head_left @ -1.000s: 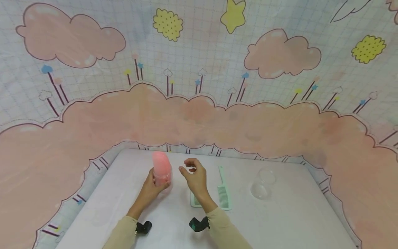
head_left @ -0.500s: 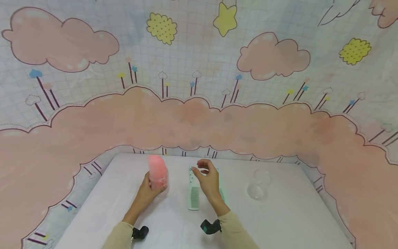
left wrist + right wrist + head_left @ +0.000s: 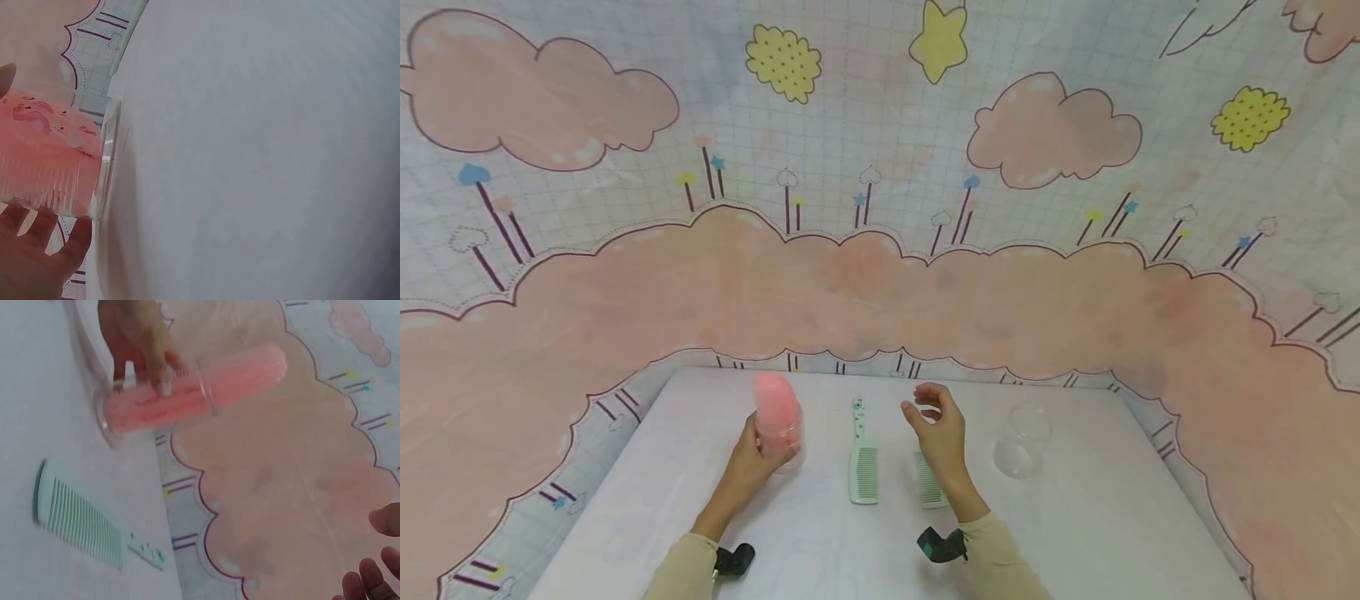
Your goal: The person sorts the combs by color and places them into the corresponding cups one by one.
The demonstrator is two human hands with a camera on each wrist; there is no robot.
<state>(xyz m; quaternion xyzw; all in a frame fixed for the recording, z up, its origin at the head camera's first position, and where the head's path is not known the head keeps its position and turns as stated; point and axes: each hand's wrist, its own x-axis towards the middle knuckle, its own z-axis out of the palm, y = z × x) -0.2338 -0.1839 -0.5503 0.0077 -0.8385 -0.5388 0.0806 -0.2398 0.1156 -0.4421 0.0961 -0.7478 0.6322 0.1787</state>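
On the left of the table, my left hand [image 3: 752, 462] grips a clear plastic cup [image 3: 111, 159] with its thumb and fingers on opposite sides. A pink thing with a rounded top [image 3: 775, 396] fills the cup and sticks out above its rim. Flamingo pictures and comb-like ridges show through the wall in the left wrist view; the pink thing's kind is unclear. My right hand [image 3: 943, 437] hovers with loosely bent fingers and holds nothing. Partly hidden behind it lies a green comb [image 3: 929, 483]. Another green comb [image 3: 864, 477] with a spotted handle lies between the hands.
A clear dome-shaped piece [image 3: 1015, 457] lies right of the hands, beside a clear round piece [image 3: 1030, 422]. Both are on the white table [image 3: 1112, 533]. A patterned cloth with clouds [image 3: 880, 300] rises behind the table's far edge.
My right hand has moved to the right, uncovering the left comb and now covering part of the right one. My left hand keeps its grip on the cup.
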